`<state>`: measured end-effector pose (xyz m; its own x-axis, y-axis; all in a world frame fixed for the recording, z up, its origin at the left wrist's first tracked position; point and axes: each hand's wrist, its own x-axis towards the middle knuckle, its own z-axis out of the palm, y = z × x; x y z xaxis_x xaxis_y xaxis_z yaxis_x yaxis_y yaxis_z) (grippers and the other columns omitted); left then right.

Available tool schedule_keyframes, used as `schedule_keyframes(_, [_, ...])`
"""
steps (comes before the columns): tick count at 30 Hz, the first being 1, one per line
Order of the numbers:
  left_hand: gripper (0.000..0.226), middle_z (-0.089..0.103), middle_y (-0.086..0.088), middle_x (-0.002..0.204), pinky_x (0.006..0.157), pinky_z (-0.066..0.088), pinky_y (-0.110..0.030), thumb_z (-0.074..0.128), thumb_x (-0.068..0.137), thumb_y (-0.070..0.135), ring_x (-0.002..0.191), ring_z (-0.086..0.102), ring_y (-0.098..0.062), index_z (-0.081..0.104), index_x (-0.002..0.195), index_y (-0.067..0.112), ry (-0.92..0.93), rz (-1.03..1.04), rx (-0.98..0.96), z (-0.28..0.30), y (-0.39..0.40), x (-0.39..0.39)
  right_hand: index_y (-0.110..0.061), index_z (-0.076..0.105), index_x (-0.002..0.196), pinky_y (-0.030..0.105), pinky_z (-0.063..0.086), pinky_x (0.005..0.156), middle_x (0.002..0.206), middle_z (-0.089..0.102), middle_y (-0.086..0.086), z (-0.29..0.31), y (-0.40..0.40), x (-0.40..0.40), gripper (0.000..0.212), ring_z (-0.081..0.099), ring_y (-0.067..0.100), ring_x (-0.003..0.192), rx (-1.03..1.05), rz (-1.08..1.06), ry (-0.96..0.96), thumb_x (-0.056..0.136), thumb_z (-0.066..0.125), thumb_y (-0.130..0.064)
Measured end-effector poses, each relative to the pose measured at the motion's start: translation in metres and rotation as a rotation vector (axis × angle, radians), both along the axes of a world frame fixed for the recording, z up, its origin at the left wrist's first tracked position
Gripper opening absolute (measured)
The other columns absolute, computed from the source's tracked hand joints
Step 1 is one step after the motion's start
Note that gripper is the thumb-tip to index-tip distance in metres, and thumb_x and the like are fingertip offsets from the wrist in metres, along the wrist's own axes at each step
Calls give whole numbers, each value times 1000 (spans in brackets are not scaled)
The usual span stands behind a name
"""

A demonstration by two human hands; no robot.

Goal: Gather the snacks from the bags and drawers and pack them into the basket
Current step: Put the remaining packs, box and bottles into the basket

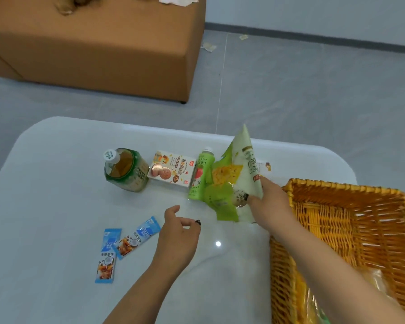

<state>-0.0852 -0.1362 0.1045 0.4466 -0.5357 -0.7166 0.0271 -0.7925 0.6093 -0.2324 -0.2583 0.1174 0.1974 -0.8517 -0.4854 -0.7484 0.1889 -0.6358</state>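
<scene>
On the worktop [56,206] your two blue sachets [126,244] lie far left, untouched. Your left hand [178,232] hovers beside them, fingers loosely curled, holding nothing. Your right hand [267,197] pinches the green snack bag [234,178] just beside the basket [337,190]. You look mid-transfer: next, carry it over the rim and release.

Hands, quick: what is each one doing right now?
Left hand: open, fingers loosely curled, holding nothing, above the table.
Right hand: gripping the green snack bag beside the basket.
</scene>
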Motion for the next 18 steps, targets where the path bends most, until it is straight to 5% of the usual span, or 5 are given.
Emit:
schedule_keyframes(4, [58,64,9,103,97,51,-47,60,93,18,105,63,-18,30,143,22,26,34,-23,20,-14,-23,-24,59,112,22,42,57,99,65,-4,56,-12,-42,29,59,15,84,-32,179,-30,91,52,-6])
schedule_keyframes(7, [39,65,2,113,96,51,-49,63,90,18,106,64,-22,42,121,29,75,96,-79,38,-36,-43,-30,63,101,23,47,54,88,70,-8,101,-24,-85,26,65,13,74,-21,227,-130,92,55,-7])
schedule_keyframes(12, [51,66,2,112,95,52,-45,62,90,12,96,66,-16,37,132,25,130,169,-219,53,-67,-101,-39,64,100,58,55,67,91,73,-10,127,-51,-168,33,69,32,78,-18,263,-139,93,56,-8])
schedule_keyframes(16, [49,63,6,117,94,53,-40,62,91,14,97,61,-7,40,134,27,124,152,-231,50,-86,-161,-36,64,99,54,56,69,89,73,-8,121,-71,-234,29,70,26,76,-13,304,-48,94,55,-9])
schedule_keyframes(18, [47,60,8,122,77,57,-25,59,93,13,79,62,4,40,133,28,109,115,-245,50,-95,-186,-35,65,99,46,57,65,87,73,-6,116,-81,-262,29,69,25,74,-13,342,-7,94,55,-9])
